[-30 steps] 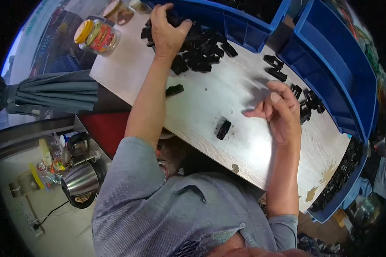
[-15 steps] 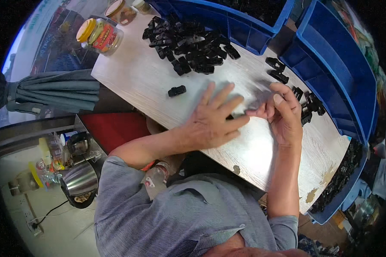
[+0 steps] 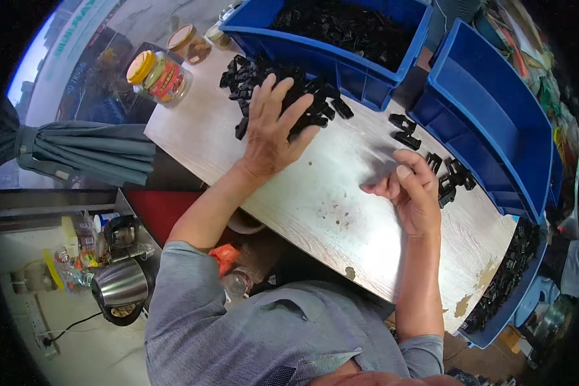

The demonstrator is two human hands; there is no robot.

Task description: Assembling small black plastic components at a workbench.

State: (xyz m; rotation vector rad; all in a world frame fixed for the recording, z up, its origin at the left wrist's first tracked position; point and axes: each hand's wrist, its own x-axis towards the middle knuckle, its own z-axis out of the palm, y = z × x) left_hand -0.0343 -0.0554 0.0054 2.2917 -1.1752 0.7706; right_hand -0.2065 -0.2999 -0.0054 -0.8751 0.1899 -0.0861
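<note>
A heap of small black plastic parts lies on the pale wooden table, towards its far side. Over the near side of this heap is my left hand, fingers spread, covering some of the parts; whether its palm touches them I cannot tell. My right hand hovers above the table's right half with curled fingers and the thumb close to the index finger. Anything inside that curl is hidden. Several more black parts lie just right of it, with a pair farther back.
A blue bin full of black pieces stands at the back. Right of it is another blue bin, and a lower one holds black pieces beside the table. A yellow-lidded jar stands far left. Dark crumbs dot the tabletop.
My left hand has moved from the table's middle, away and left, onto the heap. The lone black part in front of the heap no longer shows there. My right hand keeps its curled pose.
</note>
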